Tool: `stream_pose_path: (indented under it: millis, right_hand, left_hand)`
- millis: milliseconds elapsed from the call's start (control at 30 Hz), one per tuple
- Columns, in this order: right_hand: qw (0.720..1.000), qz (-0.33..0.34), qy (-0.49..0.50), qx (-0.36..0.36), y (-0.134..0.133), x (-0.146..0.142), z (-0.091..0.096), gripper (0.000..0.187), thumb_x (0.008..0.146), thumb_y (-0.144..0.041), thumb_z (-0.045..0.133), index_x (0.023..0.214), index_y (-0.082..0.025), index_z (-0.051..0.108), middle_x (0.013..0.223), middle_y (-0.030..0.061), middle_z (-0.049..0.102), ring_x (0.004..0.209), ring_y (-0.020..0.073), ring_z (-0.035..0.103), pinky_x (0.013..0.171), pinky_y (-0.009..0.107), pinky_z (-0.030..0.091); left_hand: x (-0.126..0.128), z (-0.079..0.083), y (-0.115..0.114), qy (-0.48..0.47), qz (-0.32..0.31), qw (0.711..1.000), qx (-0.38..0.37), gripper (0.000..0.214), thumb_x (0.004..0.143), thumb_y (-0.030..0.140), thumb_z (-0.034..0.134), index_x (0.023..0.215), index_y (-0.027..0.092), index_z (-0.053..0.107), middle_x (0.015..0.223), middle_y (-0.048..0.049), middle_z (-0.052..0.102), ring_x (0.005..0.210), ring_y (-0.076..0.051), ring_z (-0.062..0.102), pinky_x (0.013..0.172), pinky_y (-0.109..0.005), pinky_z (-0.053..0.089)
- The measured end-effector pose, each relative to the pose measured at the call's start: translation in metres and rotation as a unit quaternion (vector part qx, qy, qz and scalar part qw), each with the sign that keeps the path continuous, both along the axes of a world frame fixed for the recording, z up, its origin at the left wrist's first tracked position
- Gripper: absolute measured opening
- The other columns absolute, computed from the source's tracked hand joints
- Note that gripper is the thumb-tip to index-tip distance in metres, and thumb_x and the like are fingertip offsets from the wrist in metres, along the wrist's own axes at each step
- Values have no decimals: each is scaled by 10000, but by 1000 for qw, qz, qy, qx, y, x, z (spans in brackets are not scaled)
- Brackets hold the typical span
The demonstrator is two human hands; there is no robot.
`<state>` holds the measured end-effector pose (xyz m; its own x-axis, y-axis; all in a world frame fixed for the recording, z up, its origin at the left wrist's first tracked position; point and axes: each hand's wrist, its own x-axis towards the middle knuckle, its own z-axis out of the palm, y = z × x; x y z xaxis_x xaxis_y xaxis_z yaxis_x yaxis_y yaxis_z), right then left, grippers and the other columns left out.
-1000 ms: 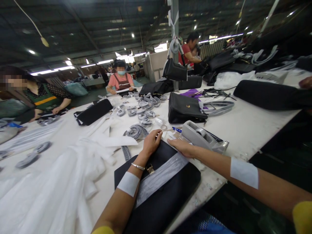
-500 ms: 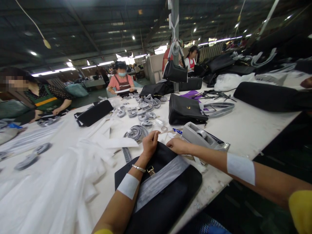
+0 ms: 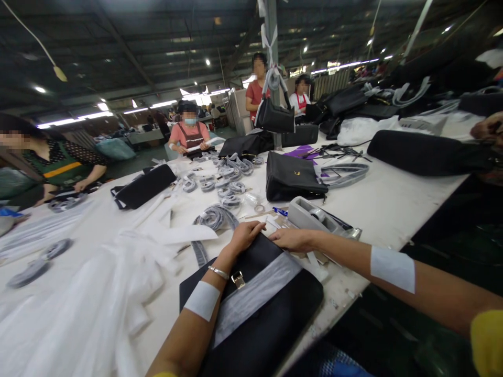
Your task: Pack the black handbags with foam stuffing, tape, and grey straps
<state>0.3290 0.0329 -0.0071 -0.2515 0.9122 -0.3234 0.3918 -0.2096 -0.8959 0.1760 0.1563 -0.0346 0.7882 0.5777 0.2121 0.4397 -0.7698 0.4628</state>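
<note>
A black handbag (image 3: 271,319) lies flat at the table's near edge, with a band of white foam wrap (image 3: 255,290) across it and a gold clasp (image 3: 238,279) beside my wrist. My left hand (image 3: 244,234) rests on the bag's far top edge, fingers curled over it. My right hand (image 3: 291,239) lies flat on the same edge just to the right, fingers stretched out. Both hands press on the bag; nothing else is in them.
A grey tape dispenser (image 3: 320,216) sits just beyond my right hand. Another black handbag (image 3: 291,178) stands further back. Rolled grey straps (image 3: 215,215) and white foam sheets (image 3: 90,309) cover the left. Co-workers sit and stand around the table (image 3: 396,204).
My hands shifted slightly along the bag's top edge, the right hand moving left toward the left hand. The view dipped and turned a little. A standing person came into view at the back.
</note>
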Motion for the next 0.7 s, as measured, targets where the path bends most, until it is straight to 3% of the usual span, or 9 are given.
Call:
stream_pose_path:
  millis: [133, 300, 433, 500, 600, 700]
  right_hand:
    - [991, -75, -75, 84, -21, -2, 8, 421, 909, -474, 431, 1000, -181, 720, 1030, 89, 737, 957, 256, 666, 850, 375, 506]
    - [923, -105, -273, 252, -43, -13, -2, 484, 905, -387, 516, 1300, -114, 575, 1250, 163, 644, 1140, 286, 587, 1015, 408, 407]
    - [878, -87, -353, 312, -46, -14, -19, 343, 937, -343, 480, 1127, -137, 676, 1087, 136, 685, 1091, 269, 571, 1012, 404, 381]
    - [872, -95, -359, 318, -44, -13, -24, 309, 937, -328, 477, 1055, -150, 699, 1036, 122, 683, 1054, 255, 569, 988, 384, 386]
    - [896, -108, -331, 275, -38, -12, -23, 328, 949, -292, 426, 999, -140, 711, 1020, 125, 686, 1006, 237, 584, 941, 348, 400]
    - [922, -90, -304, 222, -31, -2, -17, 369, 951, -289, 398, 897, -135, 729, 936, 126, 716, 913, 225, 621, 858, 313, 432]
  left_hand:
    - [2, -3, -2, 31, 80, 995, 41, 517, 982, 527, 335, 882, 208, 730, 808, -62, 734, 805, -210, 678, 729, -269, 455]
    - [8, -5, -4, 66, 142, 984, 79, 493, 968, 499, 403, 784, 162, 712, 750, -126, 711, 800, -263, 671, 731, -329, 467]
    - [5, 10, -9, 47, 105, 988, 99, 302, 953, 409, 502, 945, 191, 711, 932, -94, 729, 959, -228, 650, 828, -294, 470]
    - [-1, 23, -16, 24, 79, 991, 106, 279, 971, 368, 479, 1083, 209, 680, 1090, -80, 711, 1048, -209, 628, 883, -282, 461]
    - [-13, 33, -34, 18, 24, 995, 90, 341, 1004, 387, 388, 1131, 249, 672, 1104, -47, 721, 994, -190, 663, 860, -271, 485]
    - [-23, 24, -57, 57, -70, 994, 63, 388, 1003, 416, 363, 1263, 266, 609, 1255, -45, 665, 1151, -217, 616, 980, -332, 456]
